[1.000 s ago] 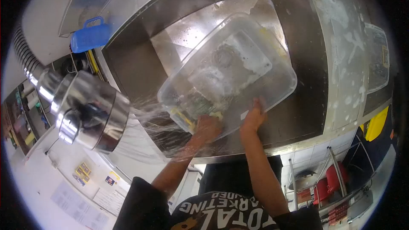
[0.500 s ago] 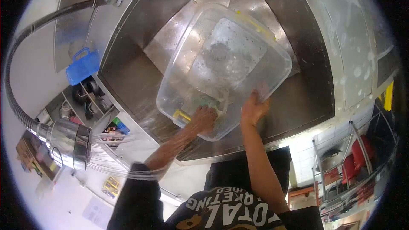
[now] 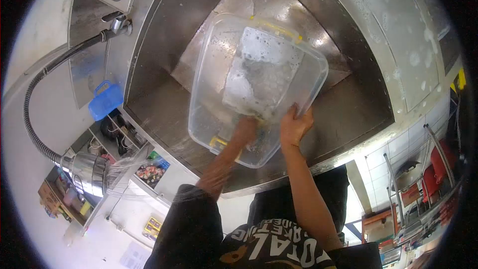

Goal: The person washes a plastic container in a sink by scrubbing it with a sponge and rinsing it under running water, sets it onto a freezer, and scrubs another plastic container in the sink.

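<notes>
A clear plastic storage box (image 3: 199, 114) with yellow clips lies tilted in the metal sink (image 3: 159, 99), its open side towards me. Cloudy water and some foam (image 3: 264, 77) cover part of its inner base. My left hand (image 3: 245, 130) reaches inside, blurred, with its fingers closed on what looks like a greenish scouring pad, mostly hidden. On the near right side, my right hand (image 3: 296, 128) grips the box rim, thumb and fingers around the wall.
At the left a hose sprayer (image 3: 87, 172) hangs, spraying water across my left sleeve. A blue plastic basket (image 3: 106, 100) is beyond the sink's left edge. A tap fitting (image 3: 118, 24) sits at upper left. Red chairs (image 3: 440, 162) stand at the right.
My left hand has moved slightly up and right inside the box. My right hand still grips the rim. The box has turned slightly, and the camera view has shifted.
</notes>
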The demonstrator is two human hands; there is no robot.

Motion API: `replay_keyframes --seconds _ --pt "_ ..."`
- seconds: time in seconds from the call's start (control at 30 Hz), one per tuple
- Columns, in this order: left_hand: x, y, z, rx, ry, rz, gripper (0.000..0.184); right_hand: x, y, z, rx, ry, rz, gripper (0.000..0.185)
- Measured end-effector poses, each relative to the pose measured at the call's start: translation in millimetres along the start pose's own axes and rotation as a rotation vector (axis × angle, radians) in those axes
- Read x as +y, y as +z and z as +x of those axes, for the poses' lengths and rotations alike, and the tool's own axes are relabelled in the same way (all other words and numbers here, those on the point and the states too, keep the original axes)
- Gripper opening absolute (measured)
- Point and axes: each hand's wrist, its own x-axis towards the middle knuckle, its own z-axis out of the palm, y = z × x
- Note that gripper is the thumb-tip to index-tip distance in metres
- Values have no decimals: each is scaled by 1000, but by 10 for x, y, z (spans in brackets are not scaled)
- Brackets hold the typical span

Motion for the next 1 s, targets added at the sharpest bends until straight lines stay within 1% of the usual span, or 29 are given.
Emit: replay_keyframes --seconds 0.03,0.07,0.1,0.17,0.2,0.23,0.27,0.3,0.37,0.4,0.43,0.5,0.53,0.57,0.6,0.63,0.67,0.7,0.73,0.77,0.8,0.83,0.87,0.9,0.97,1.0 --pt "-340 -84 -81 274 109 100 32 15 3 -5 -8 -43 -28 35" --pt "-663 -183 -146 542 220 195 32 10 9 -26 -6 -34 -28 35" --pt "-737 -285 -124 535 226 196 32 -17 13 -39 -2 -20 33 34" --pt "-780 -454 -37 234 -108 278 31 -48 -24 -12 8 -3 93 32" --pt "-773 -425 12 230 -105 282 31 -83 -34 -3 9 -67 54 30" --pt "-716 -378 46 173 -112 334 35 -106 -43 -9 6 -132 15 28" --pt "-712 -330 33 116 -123 387 40 -102 -41 -28 4 -126 18 28" --pt "-681 -488 -31 120 -123 396 40 -87 -19 -10 -5 -109 55 31" --pt "-667 -778 -259 68 -72 331 33 -37 34 17 -11 -92 95 33" --pt "-727 -728 -458 67 -74 332 33 32 74 6 43 -127 39 34" --pt "-812 -589 -785 267 -69 143 32 68 87 -10 65 -138 10 34" --pt "-746 -748 -1086 460 -56 -39 32 104 130 -4 71 -161 -31 35" --pt "-487 -1151 -1308 262 -59 104 35 121 128 -38 47 -170 -43 36" --pt "-356 -1391 -1382 72 -53 248 37 53 100 -36 48 -165 -41 36" --pt "-450 -1267 -1318 69 -54 247 37 -67 35 -40 -1 -113 0 36" --pt "-624 -1039 -1133 58 -4 330 38 -153 2 -32 -51 -67 41 37" --pt "-770 -867 -891 55 52 415 40 -140 24 -19 -45 -76 42 37" --pt "-841 -762 -637 64 57 414 40 -79 49 -25 -14 -130 30 36" --pt "-874 -676 -364 140 83 369 41 -42 64 -21 20 -181 17 36" --pt "-851 -603 -217 210 108 320 43 -57 56 -30 28 -180 11 36" --pt "-714 -652 -189 210 117 313 43 -89 41 -40 27 -187 6 30" --pt "-567 -707 -165 173 -38 306 47 -126 26 -14 21 -202 1 25" --pt "-437 -731 -193 130 -203 294 52 -125 21 4 12 -212 -8 25" --pt "-490 -488 -235 128 -217 283 52 -118 34 6 6 -207 16 25" --pt "-626 45 -454 321 168 192 39 -110 62 -44 -18 -200 50 24" --pt "-274 30 -608 154 78 87 36 -101 71 -61 -2 -132 59 25"
